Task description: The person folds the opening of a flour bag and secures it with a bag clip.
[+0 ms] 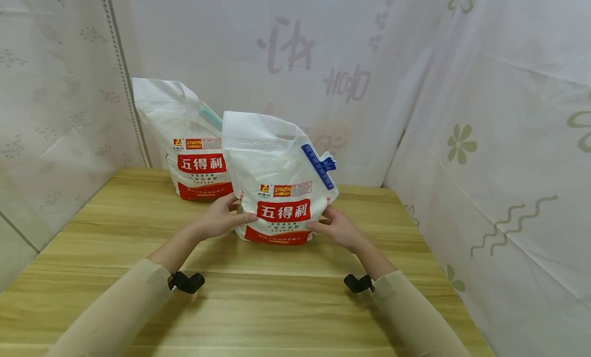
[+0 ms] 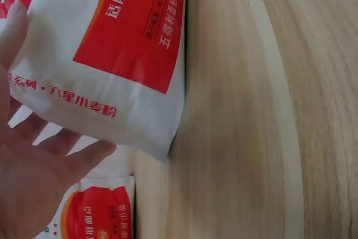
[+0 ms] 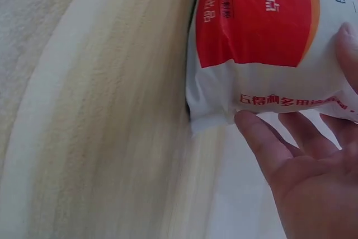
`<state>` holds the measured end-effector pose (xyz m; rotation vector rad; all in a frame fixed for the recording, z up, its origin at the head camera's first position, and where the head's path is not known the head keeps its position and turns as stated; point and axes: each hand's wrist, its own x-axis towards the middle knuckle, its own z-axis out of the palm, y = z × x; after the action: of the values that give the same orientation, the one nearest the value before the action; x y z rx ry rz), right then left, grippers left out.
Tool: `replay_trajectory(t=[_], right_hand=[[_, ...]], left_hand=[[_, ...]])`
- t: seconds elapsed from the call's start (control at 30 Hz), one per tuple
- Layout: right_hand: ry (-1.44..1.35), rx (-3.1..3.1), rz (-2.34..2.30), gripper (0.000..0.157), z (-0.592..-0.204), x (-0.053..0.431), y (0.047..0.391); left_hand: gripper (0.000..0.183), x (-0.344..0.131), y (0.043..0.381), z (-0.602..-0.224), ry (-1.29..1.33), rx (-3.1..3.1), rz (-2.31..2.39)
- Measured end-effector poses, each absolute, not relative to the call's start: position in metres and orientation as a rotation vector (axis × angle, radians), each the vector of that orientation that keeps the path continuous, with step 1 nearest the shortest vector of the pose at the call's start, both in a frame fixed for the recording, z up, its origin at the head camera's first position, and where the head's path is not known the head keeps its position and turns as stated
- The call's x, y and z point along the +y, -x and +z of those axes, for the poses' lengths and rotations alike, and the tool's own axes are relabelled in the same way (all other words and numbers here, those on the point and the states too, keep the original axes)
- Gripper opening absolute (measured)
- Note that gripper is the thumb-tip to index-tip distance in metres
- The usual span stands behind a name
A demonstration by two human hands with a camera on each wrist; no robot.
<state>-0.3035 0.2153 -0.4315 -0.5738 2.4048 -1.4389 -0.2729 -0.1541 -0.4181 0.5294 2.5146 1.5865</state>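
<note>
A white and red flour bag (image 1: 277, 162) stands upright in the middle of the table, its handle top folded over at a slant. A blue sealing clip (image 1: 318, 167) is fastened along its upper right edge. My left hand (image 1: 224, 218) holds the bag's lower left side, thumb on the front and fingers round the side. Opposite it, my right hand (image 1: 339, 227) grips the lower right side with the thumb in front. In the left wrist view, the bag's bottom corner (image 2: 162, 138) is close to the tabletop; the right wrist view shows fingertips (image 3: 249, 118) at its side.
Behind and to the left stands a second flour bag (image 1: 198, 162) with a teal clip (image 1: 211, 116), partly covered by the front one. Both are on a wood-grain table (image 1: 258, 305). Patterned pale curtains (image 1: 503, 157) hang close along the back and sides.
</note>
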Motion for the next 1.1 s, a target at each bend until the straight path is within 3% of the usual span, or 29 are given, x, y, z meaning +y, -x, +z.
replay_trajectory(t=[0.23,0.5,0.73,1.1], right_hand=[[0.566,2.433,-1.432,0.074,-0.432,0.214,0.302],[0.617,2.414,-1.416,0.084,-0.442,0.211,0.306],[0.61,2.539,-1.352,0.074,-0.438,0.205,0.304],[0.566,2.632,-1.31,0.064,-0.441,0.201,0.31]], left_hand=[[0.054,-0.149,0.273,-0.422,-0.477,2.593,1.624],[0.099,-0.147,0.275,-0.432,-0.574,2.551,1.501],[0.081,-0.14,0.278,-0.437,-0.492,2.711,1.428],[0.071,-0.14,0.282,-0.436,-0.379,2.781,1.34]])
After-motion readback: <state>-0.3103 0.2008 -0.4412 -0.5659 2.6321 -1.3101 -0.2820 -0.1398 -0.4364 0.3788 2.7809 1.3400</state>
